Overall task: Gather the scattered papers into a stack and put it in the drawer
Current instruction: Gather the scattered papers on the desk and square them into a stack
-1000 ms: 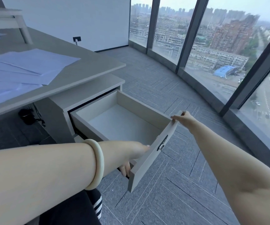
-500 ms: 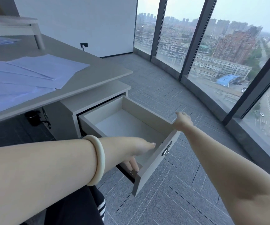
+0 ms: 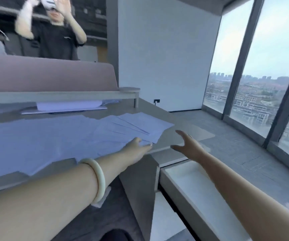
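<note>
Several white papers [image 3: 56,141] lie spread across the grey desk [image 3: 188,131], overlapping one another. My left hand [image 3: 136,148] reaches over the near desk edge, fingertips at the corner of the nearest sheets, holding nothing. My right hand [image 3: 188,146] hovers to its right, above the desk's bare right end, fingers spread and empty. The drawer [image 3: 175,190] stands pulled out below the desk at lower right, its pale inside empty; my right forearm crosses over it.
A raised shelf [image 3: 81,94] runs along the desk's back with more papers [image 3: 67,106] under it. Behind a pink divider [image 3: 44,73] stands a person with raised hands. Floor-to-ceiling windows [image 3: 254,101] line the right side.
Both hands have let go of the drawer front and risen to the desk top. My view has swung up from the drawer to the papers.
</note>
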`<state>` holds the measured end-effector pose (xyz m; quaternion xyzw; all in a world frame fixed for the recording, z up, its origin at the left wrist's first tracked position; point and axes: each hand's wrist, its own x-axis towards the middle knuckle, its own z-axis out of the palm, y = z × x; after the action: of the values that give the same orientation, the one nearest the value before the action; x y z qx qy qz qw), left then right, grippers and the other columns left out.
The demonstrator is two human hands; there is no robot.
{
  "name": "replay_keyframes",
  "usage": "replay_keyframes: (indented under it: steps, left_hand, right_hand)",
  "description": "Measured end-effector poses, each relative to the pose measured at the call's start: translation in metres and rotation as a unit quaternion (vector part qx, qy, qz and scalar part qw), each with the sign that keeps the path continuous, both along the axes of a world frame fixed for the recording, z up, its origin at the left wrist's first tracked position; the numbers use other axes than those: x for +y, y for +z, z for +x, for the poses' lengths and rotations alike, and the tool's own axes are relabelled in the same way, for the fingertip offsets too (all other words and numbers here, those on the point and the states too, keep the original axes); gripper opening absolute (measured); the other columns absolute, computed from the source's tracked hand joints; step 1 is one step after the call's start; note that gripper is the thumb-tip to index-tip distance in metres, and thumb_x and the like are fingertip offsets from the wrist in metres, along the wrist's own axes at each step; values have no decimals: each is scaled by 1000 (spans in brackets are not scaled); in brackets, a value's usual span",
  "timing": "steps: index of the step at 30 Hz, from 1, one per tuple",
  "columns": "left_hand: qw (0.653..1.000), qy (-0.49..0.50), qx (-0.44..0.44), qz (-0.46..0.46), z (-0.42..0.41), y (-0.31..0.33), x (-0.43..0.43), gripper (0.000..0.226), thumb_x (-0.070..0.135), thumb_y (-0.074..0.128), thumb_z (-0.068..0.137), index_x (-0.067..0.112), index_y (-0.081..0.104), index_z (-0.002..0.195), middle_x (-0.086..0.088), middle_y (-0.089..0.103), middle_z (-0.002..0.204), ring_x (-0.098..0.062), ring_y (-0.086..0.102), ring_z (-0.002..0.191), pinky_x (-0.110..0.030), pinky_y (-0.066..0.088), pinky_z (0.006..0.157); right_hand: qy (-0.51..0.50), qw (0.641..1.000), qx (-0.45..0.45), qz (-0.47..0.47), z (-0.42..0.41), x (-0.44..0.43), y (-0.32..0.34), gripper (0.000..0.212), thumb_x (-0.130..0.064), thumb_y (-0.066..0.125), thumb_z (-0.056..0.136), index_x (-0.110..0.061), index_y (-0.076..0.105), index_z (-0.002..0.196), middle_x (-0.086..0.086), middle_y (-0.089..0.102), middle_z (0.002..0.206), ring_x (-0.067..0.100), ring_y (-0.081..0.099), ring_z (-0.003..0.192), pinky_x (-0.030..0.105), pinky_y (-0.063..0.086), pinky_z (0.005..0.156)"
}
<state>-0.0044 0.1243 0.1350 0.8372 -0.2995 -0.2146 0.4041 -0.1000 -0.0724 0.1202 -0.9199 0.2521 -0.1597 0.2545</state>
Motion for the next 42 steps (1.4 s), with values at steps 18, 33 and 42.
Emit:
replay_keyframes:
  steps: [18, 33, 42]
  left_hand:
    - [921, 170, -259, 235, 274, -24, 229, 67, 56, 43, 90, 26, 25, 147, 4, 24, 154, -18, 27, 140, -40, 22, 115]
    - [882, 320, -118, 326, 340, -45, 317, 96, 80, 32, 77, 28, 4, 152, -2, -5, 161, -34, -5, 148, -60, 7, 114]
    - [906, 259, -138, 304, 343, -50, 291, 92, 76, 36, 79, 31, 1, 151, 3, -1, 162, -28, 2, 149, -54, 13, 115]
  right_hand:
    - [209, 975, 67, -27, 320, 184, -23, 72, -48, 56, 89, -25, 24, 149, -6, 24, 156, 16, 28, 142, 33, 27, 114]
    - [196, 964, 169, -53, 411, 229, -27, 83, -74, 34, 83, -31, 12, 151, -10, 16, 158, 17, 11, 148, 43, 13, 117]
    - [228, 953, 179, -89, 433, 270, -32, 87, -70, 39, 84, -32, 1, 152, -9, 7, 161, 21, 2, 149, 47, 7, 117]
